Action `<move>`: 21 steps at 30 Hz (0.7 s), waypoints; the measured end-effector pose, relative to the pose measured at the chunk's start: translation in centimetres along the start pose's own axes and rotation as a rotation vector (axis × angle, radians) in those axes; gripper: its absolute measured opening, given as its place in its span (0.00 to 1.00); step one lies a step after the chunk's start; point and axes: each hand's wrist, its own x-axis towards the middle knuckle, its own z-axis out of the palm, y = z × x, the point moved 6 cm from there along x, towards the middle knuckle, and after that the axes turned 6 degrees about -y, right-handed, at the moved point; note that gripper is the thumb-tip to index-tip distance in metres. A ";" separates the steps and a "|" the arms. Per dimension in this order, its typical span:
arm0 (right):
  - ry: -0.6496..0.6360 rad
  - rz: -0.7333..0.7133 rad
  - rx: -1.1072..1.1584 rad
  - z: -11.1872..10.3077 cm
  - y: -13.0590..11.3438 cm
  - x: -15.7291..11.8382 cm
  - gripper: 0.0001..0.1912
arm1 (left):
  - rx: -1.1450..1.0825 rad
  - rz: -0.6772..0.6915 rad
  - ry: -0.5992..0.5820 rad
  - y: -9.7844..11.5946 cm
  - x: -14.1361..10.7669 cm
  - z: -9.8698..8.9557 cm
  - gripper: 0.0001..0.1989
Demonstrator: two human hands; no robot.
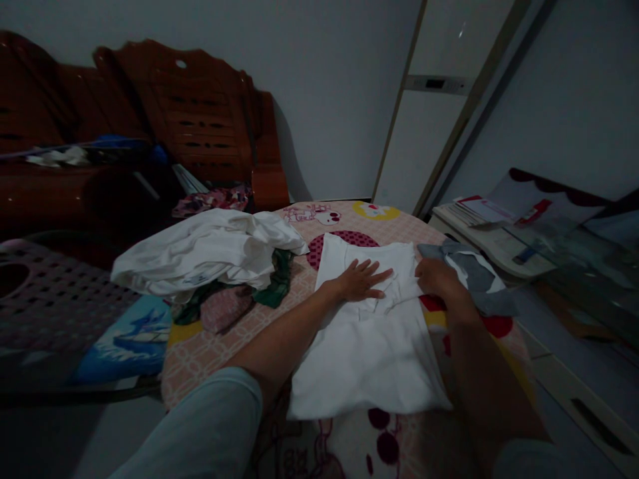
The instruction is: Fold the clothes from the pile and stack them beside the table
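A white garment [369, 359] lies spread on the patterned tablecloth [200, 369], its upper part folded over in layers. My left hand [362, 279] rests flat on that upper part with its fingers spread. At the garment's right edge, my right hand [436, 277] is closed on the white cloth. A crumpled white pile of cloth [214, 253] sits on the left of the table, over a green cloth [274, 279] and a reddish cloth [226, 308]. Beyond my right hand lies a grey and white garment [476, 273].
Wooden chairs [194, 113] stand behind the table at the left. A pink woven basket [74, 299] is at the left edge. To the right are a side cabinet with papers [479, 211] and a glass top [574, 259]. A tall white appliance [419, 133] stands at the back.
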 end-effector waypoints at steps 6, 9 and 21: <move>0.137 -0.058 0.058 -3.2 -0.7 -0.8 0.11 | -0.238 -0.038 0.060 -0.7 0.3 -0.2 0.23; 0.324 -0.176 0.189 -4.4 -2.5 -1.2 0.14 | -0.726 -0.113 0.224 -2.1 0.6 -1.1 0.18; 0.211 -0.795 0.591 0.6 -10.9 -2.3 0.19 | -1.672 -0.347 0.408 -3.7 0.2 -0.6 0.26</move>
